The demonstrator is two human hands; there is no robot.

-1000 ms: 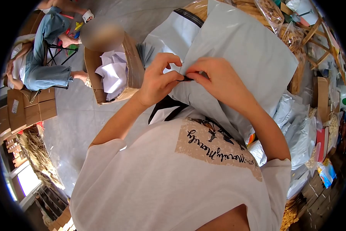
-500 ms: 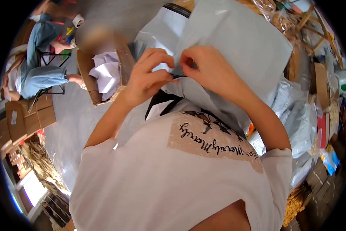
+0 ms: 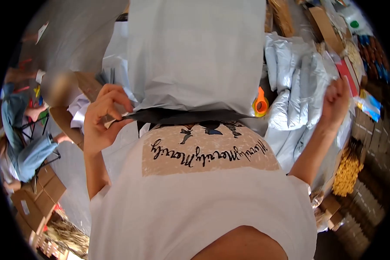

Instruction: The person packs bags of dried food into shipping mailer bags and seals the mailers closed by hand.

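A large pale grey plastic bag (image 3: pixel 195 56) lies in front of my body, its dark-lined mouth facing me and slightly parted. At the left corner of that mouth, my left hand (image 3: pixel 106 115) pinches the bag's edge between thumb and fingers. My right hand (image 3: pixel 336 102) is away from the bag, out to the right above silvery packages, and its fingers are smeared by motion. Beside the bag's right corner lies an orange and yellow ring-shaped object (image 3: pixel 260 103), perhaps a tape roll.
Several silvery filled packages (image 3: pixel 290 65) lie at the right. A cardboard box (image 3: pixel 69 125) with white paper stands at the left. Further left, a seated person in jeans (image 3: pixel 28 151) is partly visible. Yellow dried stems (image 3: pixel 347 173) lie at the lower right.
My right hand has left the bag area and swung far right. My left hand has moved left and down with the bag's edge. The bag's mouth is now spread across; the view has turned right.
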